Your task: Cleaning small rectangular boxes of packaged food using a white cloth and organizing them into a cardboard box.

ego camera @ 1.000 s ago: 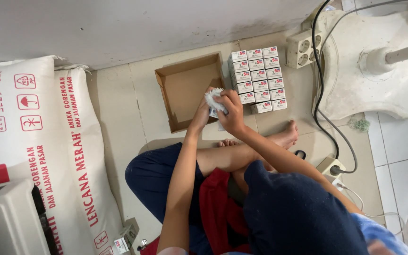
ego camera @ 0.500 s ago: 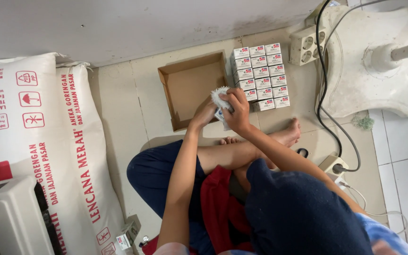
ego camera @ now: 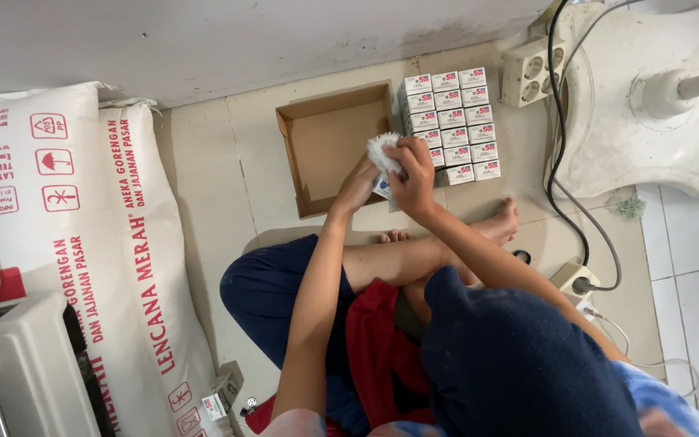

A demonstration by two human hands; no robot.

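Cream tiled floor point(ego camera: 228, 186), grubby white wall along the top edge. Person sits cross-legged on the floor, bare foot point(ego camera: 499, 222) out to the right.

Hands: left hand point(ego camera: 357, 188) and right hand point(ego camera: 413, 166) are together just above the floor, between the box and the stack. Right hand is curled closed over a small white carton point(ego camera: 382, 188) with a crumpled white wrap point(ego camera: 380, 150) bunched on top; left hand cups it from below, fingers partly closed. Can't tell how firm either grip is.

Near them:
- shallow open brown cardboard box point(ego camera: 329, 146), empty inside, just left of the hands
- block of small white cartons with red-and-blue print point(ego camera: 451, 121), tight rows, just right of the hands, upper edge near the wall

Risks, my read:
- right elbow or wrist swings across the carton block; a nudge would skew the rows or tip the near edge
- wrap is loose, so the carton could slip out of it and drop to the floor
- black cable point(ego camera: 560, 186) runs from the white wall socket block point(ego camera: 531, 69) down to the adapter point(ego camera: 576, 279) beside the foot; a leg shift could snag it

Rest of room: large white woven sack with red print point(ego camera: 99, 243) at the left edge, white fan base point(ego camera: 649, 121) top-right corner, another small carton point(ego camera: 218, 396) lying by the sack.
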